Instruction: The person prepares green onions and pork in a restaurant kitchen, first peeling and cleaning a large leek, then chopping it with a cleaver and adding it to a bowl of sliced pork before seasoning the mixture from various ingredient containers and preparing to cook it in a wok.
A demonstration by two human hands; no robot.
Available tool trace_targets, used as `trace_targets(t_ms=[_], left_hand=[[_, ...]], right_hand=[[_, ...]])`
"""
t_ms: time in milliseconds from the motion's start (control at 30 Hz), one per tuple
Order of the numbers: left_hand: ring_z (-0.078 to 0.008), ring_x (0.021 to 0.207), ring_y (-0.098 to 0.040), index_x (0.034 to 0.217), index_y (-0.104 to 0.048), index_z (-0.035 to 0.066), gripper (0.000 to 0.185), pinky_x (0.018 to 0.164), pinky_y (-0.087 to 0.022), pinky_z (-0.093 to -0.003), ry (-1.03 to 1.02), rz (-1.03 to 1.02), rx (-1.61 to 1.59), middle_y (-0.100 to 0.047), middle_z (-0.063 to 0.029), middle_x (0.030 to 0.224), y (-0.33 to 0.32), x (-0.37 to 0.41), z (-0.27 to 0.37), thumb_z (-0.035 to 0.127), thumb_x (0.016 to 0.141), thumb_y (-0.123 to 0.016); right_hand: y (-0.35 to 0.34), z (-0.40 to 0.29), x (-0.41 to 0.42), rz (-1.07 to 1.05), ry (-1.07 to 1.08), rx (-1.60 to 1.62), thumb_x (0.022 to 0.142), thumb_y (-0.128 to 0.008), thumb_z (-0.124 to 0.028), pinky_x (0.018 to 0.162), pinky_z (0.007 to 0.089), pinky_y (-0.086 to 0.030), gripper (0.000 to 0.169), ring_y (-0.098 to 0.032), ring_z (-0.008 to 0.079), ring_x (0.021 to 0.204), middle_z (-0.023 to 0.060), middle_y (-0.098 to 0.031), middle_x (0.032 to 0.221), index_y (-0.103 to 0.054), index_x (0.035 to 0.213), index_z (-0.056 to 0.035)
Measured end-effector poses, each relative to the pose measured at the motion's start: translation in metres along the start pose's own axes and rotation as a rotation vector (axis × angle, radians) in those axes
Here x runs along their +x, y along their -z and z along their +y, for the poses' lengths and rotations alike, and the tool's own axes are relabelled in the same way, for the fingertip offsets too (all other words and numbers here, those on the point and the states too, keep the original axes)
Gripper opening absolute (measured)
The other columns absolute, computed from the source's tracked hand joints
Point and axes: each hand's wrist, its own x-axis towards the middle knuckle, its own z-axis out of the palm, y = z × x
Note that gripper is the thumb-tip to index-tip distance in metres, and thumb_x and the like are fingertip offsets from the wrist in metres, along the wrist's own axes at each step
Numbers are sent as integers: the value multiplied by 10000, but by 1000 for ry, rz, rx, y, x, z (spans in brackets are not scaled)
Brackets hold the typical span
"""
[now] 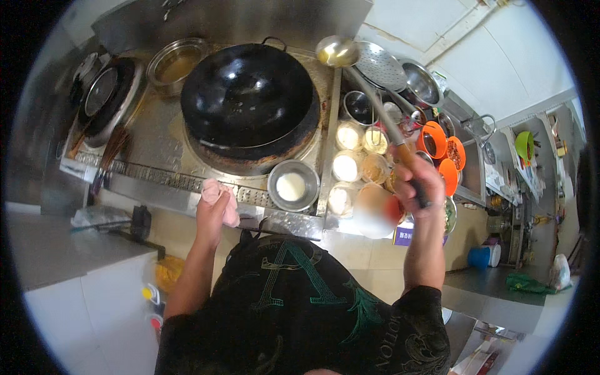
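My right hand point(424, 185) grips the handle of a long ladle point(382, 110). The metal bowl of that ladle point(337, 51) is up at the back right of the stove, beside a perforated strainer point(382, 65). In my left hand point(213, 211) is a bunched pink cloth point(222, 201), held at the stove's front edge. A large black wok point(248, 98) sits tilted on the burner ahead of me, with a shiny inner surface. Close to its front right stands a small metal bowl point(294, 186) with pale contents.
Seasoning tubs point(347, 166) crowd the right side, with orange bowls point(432, 139) beyond them. Left of the wok stand a metal pot point(178, 65) of brownish liquid and a second burner with a round sieve point(101, 91). A bamboo wok brush point(115, 145) lies near the front left.
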Motion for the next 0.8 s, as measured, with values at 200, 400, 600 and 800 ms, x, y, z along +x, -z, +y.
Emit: trace_targets(t_ms=[200, 400, 600, 800], left_hand=[[-100, 852, -589, 1085, -573, 34, 178, 762, -476, -250, -19, 55, -18, -611, -18, 958, 52, -11, -14, 107, 923, -562], [-96, 796, -582, 1055, -573, 44, 162, 711, -469, -240, 11, 219, -22, -600, -3, 904, 81, -23, -19, 108, 906, -579], [-96, 778, -579, 1060, -556, 41, 195, 694, -474, -254, 34, 168, 53, -601, -17, 890, 65, -13, -21, 130, 893, -601], [-123, 599, -561, 1044, -565, 32, 205, 423, -447, -280, 105, 82, 269, -599, -53, 783, 4, 5, -5, 170, 895, -596]], right_hand=[[-43, 71, 50, 58, -169, -684, 799, -620, -98, 461, 251, -420, 357, -528, 113, 508, 41, -572, 702, -516, 1113, 36], [10, 138, -1, 179, 24, -1489, 813, -601, -120, 671, 389, -489, 586, -619, 289, 705, 152, -619, 775, -393, 1346, 7], [-7, 155, 5, 230, -172, -767, 812, -587, -104, 569, 305, -459, 448, -602, 219, 635, 105, -610, 773, -496, 1237, 6], [41, 32, 17, -171, 45, 500, 887, -571, -203, 468, 217, -389, 530, -486, 100, 578, 30, -503, 797, -398, 1320, 51]])
